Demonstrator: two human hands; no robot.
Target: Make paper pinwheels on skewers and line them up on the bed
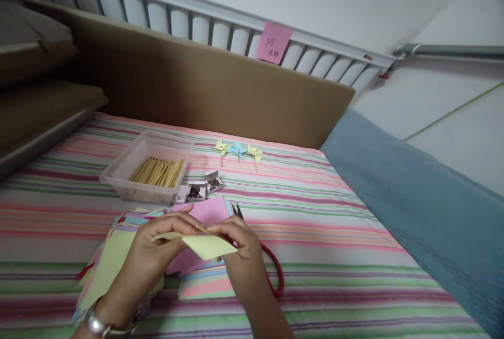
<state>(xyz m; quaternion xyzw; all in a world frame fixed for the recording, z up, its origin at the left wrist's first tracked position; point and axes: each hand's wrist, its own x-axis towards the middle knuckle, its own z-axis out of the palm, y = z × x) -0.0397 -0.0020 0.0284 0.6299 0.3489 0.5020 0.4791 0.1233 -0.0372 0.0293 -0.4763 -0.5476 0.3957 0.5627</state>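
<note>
Both hands hold a pale yellow paper piece (208, 246) above a striped cloth. My left hand (151, 255) pinches its left end, fingers closed. My right hand (240, 247) pinches the paper together with a thin wooden stick (202, 229), fingers closed. Under the hands lies a pile of coloured paper sheets (110, 268), with a pink sheet (208, 212) on top. Red-handled scissors (273, 271) lie just right of my right hand, partly hidden by it.
A clear plastic tub (147, 171) with several wooden sticks stands at the back left. Small open boxes of pins (205, 188) sit beside it. Three finished paper pinwheels (238, 151) lie farther back. A brown board (205, 92) stands behind; a blue cloth (413, 197) lies right.
</note>
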